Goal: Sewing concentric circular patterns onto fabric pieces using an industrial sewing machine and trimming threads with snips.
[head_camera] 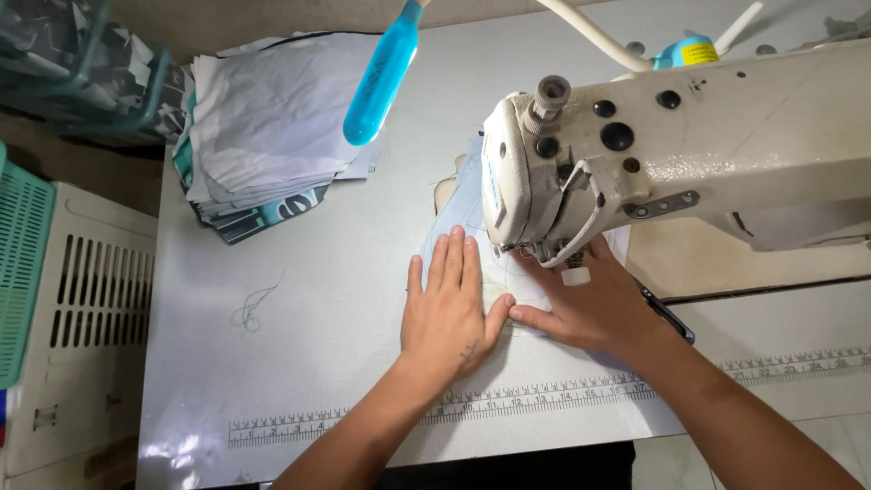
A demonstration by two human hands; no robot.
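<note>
a pale, whitish-blue piece of fabric (458, 204) is seen lying flat on the light sewing table (299, 299), in the middle of the scene, running from under the head of the cream sewing machine (635, 145) toward the near side. it is thin, with a faint line of stitching along it and a rounded, slightly yellowish part near the hands; its far end is partly hidden by the machine head. its exact outline is hard to tell against the table.

the left hand (446, 304) is laid flat on the fabric, palm down, fingers straight and held together, pointing to the far side; nothing is gripped by it. the right hand (590, 304) is pressed flat on the fabric just right of it, under the machine's needle area, its thumb stretched left so that the two thumbs touch. neither hand is closed around anything.

a dark, slim tool (667, 315) is seen just right of the right hand. a stack of cut fabric pieces (263, 127) is placed at the far left of the table, and a blue lamp head (381, 77) hangs above its right edge. a loose bit of thread (252, 308) lies left of the hands. a printed ruler strip (544, 393) runs along the near edge of the table, crossed by both forearms. a green plastic basket (20, 263) is seen at the left edge.
</note>
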